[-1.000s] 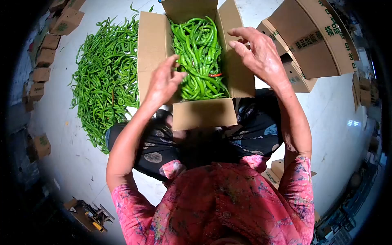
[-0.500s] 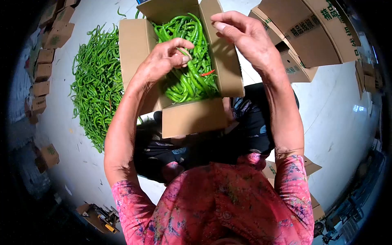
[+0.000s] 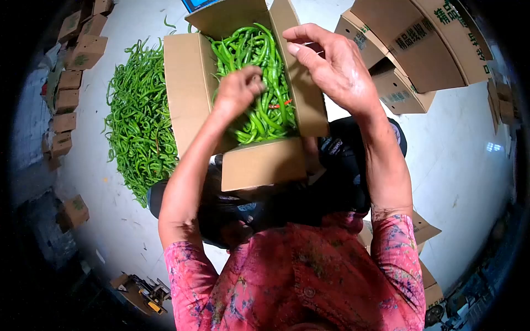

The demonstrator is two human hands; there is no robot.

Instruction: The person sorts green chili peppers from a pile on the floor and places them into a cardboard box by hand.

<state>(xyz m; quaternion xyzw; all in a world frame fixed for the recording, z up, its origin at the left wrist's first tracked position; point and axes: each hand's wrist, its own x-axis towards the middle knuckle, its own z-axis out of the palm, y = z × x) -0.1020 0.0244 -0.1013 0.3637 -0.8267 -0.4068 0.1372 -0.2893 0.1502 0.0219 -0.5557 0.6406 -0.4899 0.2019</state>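
An open cardboard box [image 3: 264,168] with its flaps folded out stands in front of my legs. Long green chili peppers [image 3: 265,118] fill it, with one red chili pepper [image 3: 280,104] among them on the right side. My left hand [image 3: 241,91] is over the peppers at the box's left half, its fingers smeared by motion, so I cannot make out whether it holds anything. Above the box's right flap is my right hand [image 3: 338,66], thumb and fingers apart and bent, with nothing visible between them.
A large heap of green chili peppers [image 3: 138,121] lies on the floor left of the box. Cardboard cartons with green print [image 3: 414,44] stand at the upper right. More small boxes [image 3: 69,99] line the left side. A blue object [image 3: 199,4] shows behind the box.
My left hand has moved slightly down and right; the green pepper seen at its fingertips earlier is no longer visible there. My right hand stays in nearly the same place.
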